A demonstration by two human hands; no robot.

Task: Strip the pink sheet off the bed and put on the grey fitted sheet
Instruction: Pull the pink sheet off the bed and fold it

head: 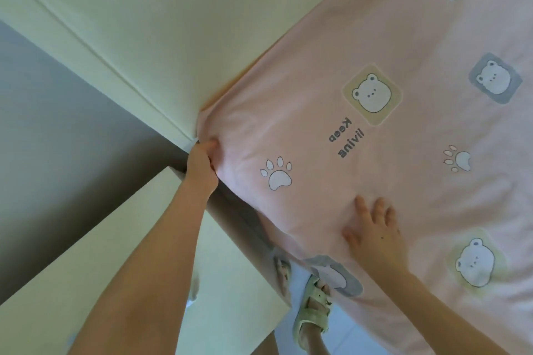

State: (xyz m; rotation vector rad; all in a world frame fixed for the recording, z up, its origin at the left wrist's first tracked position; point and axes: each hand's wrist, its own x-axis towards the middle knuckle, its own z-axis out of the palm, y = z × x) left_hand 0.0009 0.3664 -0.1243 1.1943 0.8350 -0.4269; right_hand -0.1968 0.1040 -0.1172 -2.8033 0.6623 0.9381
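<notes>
The pink sheet (375, 181), printed with bears, paw prints and the words "Keep living", covers the bed across the right half of the view. My left hand (202, 164) is shut on the sheet's corner, right where the bed meets the cream headboard (144, 37). My right hand (375, 230) rests flat on the sheet near the bed's side edge, fingers spread. The grey fitted sheet is not in view.
A cream bedside cabinet (115, 268) stands close against the bed's corner, under my left arm. The grey wall (43, 124) is at the left. My sandalled foot (313, 317) stands on the pale tiled floor in the narrow gap beside the bed.
</notes>
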